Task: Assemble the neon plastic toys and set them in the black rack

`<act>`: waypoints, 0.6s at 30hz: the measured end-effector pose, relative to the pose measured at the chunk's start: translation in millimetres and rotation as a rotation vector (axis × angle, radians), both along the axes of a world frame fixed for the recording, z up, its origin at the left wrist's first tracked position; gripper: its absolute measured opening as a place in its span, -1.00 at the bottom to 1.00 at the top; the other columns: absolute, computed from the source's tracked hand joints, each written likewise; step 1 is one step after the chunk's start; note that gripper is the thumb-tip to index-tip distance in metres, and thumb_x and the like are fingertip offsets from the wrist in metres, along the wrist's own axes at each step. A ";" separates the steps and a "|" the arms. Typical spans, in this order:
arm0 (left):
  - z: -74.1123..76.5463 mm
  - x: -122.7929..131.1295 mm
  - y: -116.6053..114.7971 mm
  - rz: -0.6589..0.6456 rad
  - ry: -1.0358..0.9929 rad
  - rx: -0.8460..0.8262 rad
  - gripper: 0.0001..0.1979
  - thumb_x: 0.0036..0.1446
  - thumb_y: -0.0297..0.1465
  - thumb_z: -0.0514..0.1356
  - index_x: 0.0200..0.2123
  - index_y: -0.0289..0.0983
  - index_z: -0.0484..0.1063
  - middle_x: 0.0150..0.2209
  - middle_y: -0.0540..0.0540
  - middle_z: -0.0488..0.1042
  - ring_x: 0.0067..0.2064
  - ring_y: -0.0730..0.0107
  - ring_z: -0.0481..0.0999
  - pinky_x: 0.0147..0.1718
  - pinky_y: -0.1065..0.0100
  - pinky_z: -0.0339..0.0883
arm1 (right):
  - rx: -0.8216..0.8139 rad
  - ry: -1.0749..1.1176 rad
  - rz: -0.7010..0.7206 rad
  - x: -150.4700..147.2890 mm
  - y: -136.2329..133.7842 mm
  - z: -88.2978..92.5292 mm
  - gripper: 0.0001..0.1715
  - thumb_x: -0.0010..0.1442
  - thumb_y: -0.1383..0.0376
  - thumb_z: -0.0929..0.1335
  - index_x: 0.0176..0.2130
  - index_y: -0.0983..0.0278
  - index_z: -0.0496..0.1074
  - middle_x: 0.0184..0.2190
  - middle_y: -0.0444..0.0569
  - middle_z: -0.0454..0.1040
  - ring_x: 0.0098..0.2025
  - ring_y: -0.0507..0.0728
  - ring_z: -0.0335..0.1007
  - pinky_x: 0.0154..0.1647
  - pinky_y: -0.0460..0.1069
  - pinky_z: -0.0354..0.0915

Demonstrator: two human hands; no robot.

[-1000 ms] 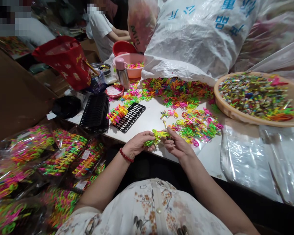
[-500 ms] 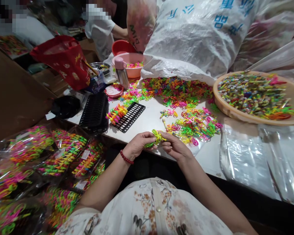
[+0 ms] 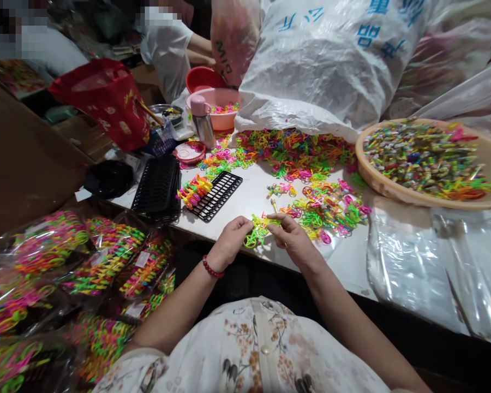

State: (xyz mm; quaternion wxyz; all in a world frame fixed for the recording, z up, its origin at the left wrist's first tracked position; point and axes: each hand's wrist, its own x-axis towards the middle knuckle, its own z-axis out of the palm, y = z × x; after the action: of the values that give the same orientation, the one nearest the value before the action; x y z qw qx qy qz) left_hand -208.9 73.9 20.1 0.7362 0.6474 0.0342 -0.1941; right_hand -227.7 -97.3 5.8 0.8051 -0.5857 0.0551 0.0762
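Note:
My left hand (image 3: 231,240), with a red bead bracelet at the wrist, pinches a small green and yellow plastic toy piece (image 3: 254,236) with round, wheel-like loops. My right hand (image 3: 292,237) has its thumb and index finger closed around the piece's yellow end; its other fingers are curled loosely. Both hands are just above the table's front edge. Beyond them, a black slotted rack (image 3: 219,196) carries a row of colourful plastic pieces (image 3: 194,191) on its left end. A loose pile of similar pieces (image 3: 323,210) lies beside my right hand.
More black racks (image 3: 157,188) are stacked at left. A large white sack (image 3: 323,60) spills pieces at the back. A peach basin (image 3: 429,199) of small parts and clear plastic bags (image 3: 409,262) sit right. Packed bags (image 3: 110,245) lie lower left. Another person's arm (image 3: 200,49) is behind.
The green, looped part of the toy piece now hangs lower and shows more between my hands. My right hand's index finger has straightened and its grip has shifted slightly.

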 end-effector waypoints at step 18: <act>-0.3 -7.9 0.2 -0.007 -0.300 0.209 -0.81 0.18 -0.23 0.17 -0.28 -0.25 0.35 -0.45 0.04 0.42 -0.44 0.51 0.39 -0.42 0.48 0.26 | -0.298 -0.173 -0.079 -1.6 3.9 -9.8 -0.70 0.04 0.14 0.47 -0.18 0.11 0.55 -0.42 -0.12 0.47 -0.47 0.04 0.26 -0.49 -0.07 0.24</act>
State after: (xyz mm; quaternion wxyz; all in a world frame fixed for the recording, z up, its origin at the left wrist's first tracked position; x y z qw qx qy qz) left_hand -216.8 74.2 19.9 0.6611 0.7422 -0.0583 -0.0935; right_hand -229.3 -93.4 -3.9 0.7135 -0.7002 0.0193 -0.0152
